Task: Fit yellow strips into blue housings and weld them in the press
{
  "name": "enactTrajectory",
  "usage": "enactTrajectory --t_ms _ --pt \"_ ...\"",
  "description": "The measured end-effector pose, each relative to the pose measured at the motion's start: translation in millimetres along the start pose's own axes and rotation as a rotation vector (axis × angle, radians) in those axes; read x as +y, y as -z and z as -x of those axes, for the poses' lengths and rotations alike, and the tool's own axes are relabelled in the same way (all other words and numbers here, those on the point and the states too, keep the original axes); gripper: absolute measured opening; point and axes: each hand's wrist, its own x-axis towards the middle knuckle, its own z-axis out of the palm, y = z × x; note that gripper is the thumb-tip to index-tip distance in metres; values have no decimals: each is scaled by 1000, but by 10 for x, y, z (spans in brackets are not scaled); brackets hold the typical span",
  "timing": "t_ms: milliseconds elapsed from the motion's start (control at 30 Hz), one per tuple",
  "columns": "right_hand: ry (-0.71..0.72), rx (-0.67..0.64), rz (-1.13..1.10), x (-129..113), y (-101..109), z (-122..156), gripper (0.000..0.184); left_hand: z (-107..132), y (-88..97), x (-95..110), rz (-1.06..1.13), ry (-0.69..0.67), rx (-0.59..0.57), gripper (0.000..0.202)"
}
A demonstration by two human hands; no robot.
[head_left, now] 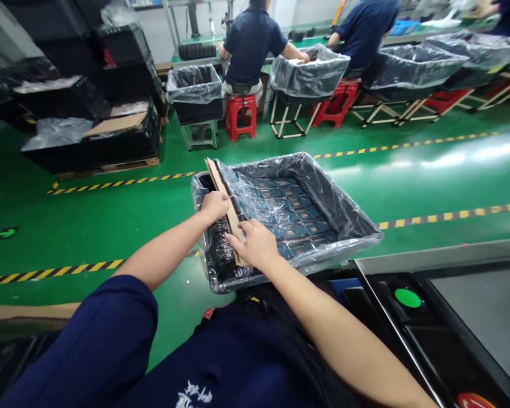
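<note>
A black bin lined with clear plastic (344,201) is in front of me, tilted in the view. A brown cardboard sheet (233,222) stands on edge inside it, towards its left side. My left hand (215,205) is closed at the sheet's upper edge, its fingertips pinched together. My right hand (257,243) grips the sheet's nearer part, thumb on one side and fingers on the other. Right of the sheet, several flat dark parts (295,212) lie in rows under clear film. To its left, more dark pieces (222,241) sit close together, partly hidden by my hands.
A black machine with a green button (408,297) stands at my right. Ahead, co-workers (255,45) sit on red stools (241,116) beside plastic-lined bins (198,93). Stacked black crates (97,141) are at the far left. Yellow-black tape (80,269) marks the green floor.
</note>
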Motion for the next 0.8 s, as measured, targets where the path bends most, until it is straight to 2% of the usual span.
enactTrajectory --t_ms 100,200,333,533,667,800 --pt "-70 -121 57 -97 52 -35 40 31 -44 30 14 9 3 30" --pt "-89 -172 92 -134 71 -84 31 59 -66 37 32 17 2 30" --pt "-129 -150 171 -112 101 -131 29 100 -80 72 63 -15 -5 33" --pt "-122 -109 223 16 215 -195 31 194 -139 73 139 -62 7 58" --pt "-107 -101 247 48 302 -221 32 229 -138 -42 192 39 -22 78" --pt "-78 -103 255 -14 382 -218 31 196 -26 -122 187 69 26 74"
